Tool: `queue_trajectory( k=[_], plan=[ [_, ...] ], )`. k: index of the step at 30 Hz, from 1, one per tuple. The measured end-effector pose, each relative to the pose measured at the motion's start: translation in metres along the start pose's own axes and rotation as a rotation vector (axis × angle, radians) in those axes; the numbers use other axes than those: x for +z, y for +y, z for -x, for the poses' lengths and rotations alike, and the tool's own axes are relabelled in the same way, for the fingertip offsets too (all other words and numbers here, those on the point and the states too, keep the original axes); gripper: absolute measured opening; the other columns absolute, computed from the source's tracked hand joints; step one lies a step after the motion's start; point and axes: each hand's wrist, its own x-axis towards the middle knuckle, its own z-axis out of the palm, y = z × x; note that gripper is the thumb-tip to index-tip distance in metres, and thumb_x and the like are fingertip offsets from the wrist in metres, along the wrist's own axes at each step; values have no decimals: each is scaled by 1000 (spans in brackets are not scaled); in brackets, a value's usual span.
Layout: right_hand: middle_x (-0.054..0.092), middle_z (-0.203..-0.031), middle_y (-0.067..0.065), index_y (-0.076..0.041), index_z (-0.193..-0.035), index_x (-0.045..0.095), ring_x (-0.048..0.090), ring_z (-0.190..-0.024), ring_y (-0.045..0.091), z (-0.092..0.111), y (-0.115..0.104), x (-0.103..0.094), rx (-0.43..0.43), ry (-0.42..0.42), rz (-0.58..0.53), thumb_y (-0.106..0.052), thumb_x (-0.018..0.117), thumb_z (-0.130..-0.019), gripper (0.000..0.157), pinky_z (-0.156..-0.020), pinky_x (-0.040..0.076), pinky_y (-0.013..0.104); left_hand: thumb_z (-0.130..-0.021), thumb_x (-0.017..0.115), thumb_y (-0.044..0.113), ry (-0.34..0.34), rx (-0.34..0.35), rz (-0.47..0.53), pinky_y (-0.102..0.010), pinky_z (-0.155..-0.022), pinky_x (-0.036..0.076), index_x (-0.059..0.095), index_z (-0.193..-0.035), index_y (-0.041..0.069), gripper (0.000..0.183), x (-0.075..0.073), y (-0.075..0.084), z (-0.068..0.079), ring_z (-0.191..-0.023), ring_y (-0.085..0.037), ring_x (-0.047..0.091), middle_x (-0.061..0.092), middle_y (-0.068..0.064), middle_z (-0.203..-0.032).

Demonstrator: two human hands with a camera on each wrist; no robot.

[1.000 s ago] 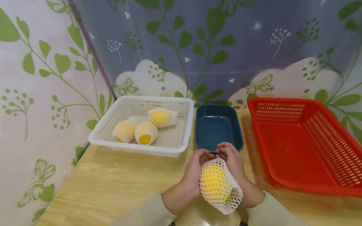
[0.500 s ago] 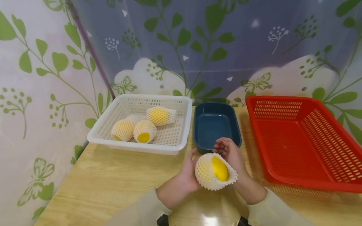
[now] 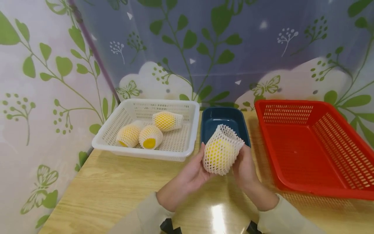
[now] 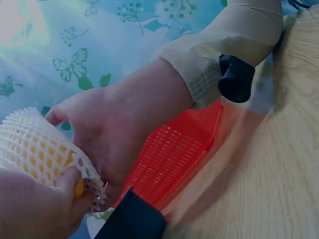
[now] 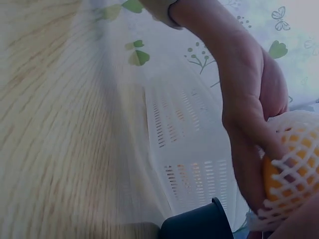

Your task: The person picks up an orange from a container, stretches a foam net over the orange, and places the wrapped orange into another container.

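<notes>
In the head view, a yellow fruit in a white foam net is held up in front of the body, overlapping the near part of a dark blue tub. My left hand grips it from the left, the thumb along its side. The right hand holds its right side at the net's edge, its fingers mostly hidden behind. The net's loose, open end points up and away. In the left wrist view, the left thumb presses the foam net near a bare yellow patch; the right hand is opposite.
To the left stands a white slotted basket holding three yellow fruits in foam nets. A large red basket is on the right, beyond the tub. All stand on a wooden table before a leaf-patterned curtain.
The netted fruit has turned over, its open net end swinging from facing me to pointing away. Both hands have moved forward with it, and the right hand has come onto its side.
</notes>
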Motion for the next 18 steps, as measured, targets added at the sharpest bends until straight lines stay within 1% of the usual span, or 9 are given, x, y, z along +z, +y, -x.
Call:
queue_trajectory(
  k=[2, 4, 6, 8, 11, 13, 15, 17, 18],
  plan=[
    [59, -117, -14, -24, -123, 59, 48, -116, 8, 1, 1, 0, -45, -44, 10, -40, 22, -106, 44, -101, 37, 22, -105, 26, 46, 18, 29, -15, -41, -105, 42, 34, -149, 8, 58, 0, 1, 0, -131, -29, 46, 43, -18, -145],
    [53, -129, -13, -18, -140, 46, 42, -124, 7, 1, 2, -1, -86, -88, 23, -41, 25, -105, 46, -106, 32, 18, -106, 26, 41, 27, 50, -27, -39, -104, 43, 34, -149, 7, 55, 0, 2, 0, -129, -27, 48, 45, -18, -143],
    [49, -130, -10, -12, -146, 33, 43, -123, 8, 1, 2, -1, -105, -109, 56, -33, 31, -104, 47, -104, 34, 18, -107, 26, 35, 28, 60, -40, -38, -102, 45, 33, -150, 11, 50, 0, 2, 0, -126, -24, 51, 47, -16, -142],
    [50, -125, -5, -6, -146, 27, 48, -114, 11, 1, 2, 0, -109, -100, 97, -22, 37, -100, 49, -99, 40, 19, -107, 28, 29, 15, 74, -50, -38, -101, 46, 30, -151, 14, 46, -1, 2, 0, -124, -23, 52, 47, -15, -142],
    [49, -117, 1, -5, -142, 27, 52, -101, 13, 0, 1, 1, -73, -53, 159, -10, 42, -96, 49, -90, 48, 20, -107, 31, 26, 13, 78, -93, -40, -98, 47, 29, -152, 18, 45, -3, 1, 0, -120, -24, 54, 47, -15, -141],
    [48, -117, 2, -4, -141, 26, 53, -99, 14, 0, 1, 2, -42, -19, 184, -9, 44, -95, 50, -87, 49, 19, -106, 34, 26, 32, 73, -139, -41, -94, 49, 32, -150, 17, 44, -4, 1, 0, -115, -24, 55, 50, -15, -136],
    [47, -118, 3, -5, -141, 25, 53, -99, 14, 1, 0, 2, -15, 1, 197, -10, 45, -95, 50, -87, 50, 20, -106, 37, 28, 60, 67, -195, -39, -88, 50, 36, -147, 18, 42, -4, 1, -1, -108, -23, 56, 52, -13, -130],
    [46, -118, 4, -5, -141, 25, 53, -99, 15, 1, -1, 3, 1, 18, 189, -11, 44, -96, 49, -87, 50, 20, -105, 40, 28, 91, 72, -261, -36, -82, 51, 40, -143, 17, 40, -5, 0, -1, -101, -20, 56, 54, -10, -123],
    [47, -117, 3, -6, -140, 26, 54, -99, 15, 0, -1, 3, 6, 27, 181, -12, 44, -96, 48, -86, 50, 21, -105, 40, 28, 96, 81, -289, -35, -80, 51, 42, -141, 15, 38, -4, 0, -1, -99, -20, 57, 55, -9, -122]
  ],
)
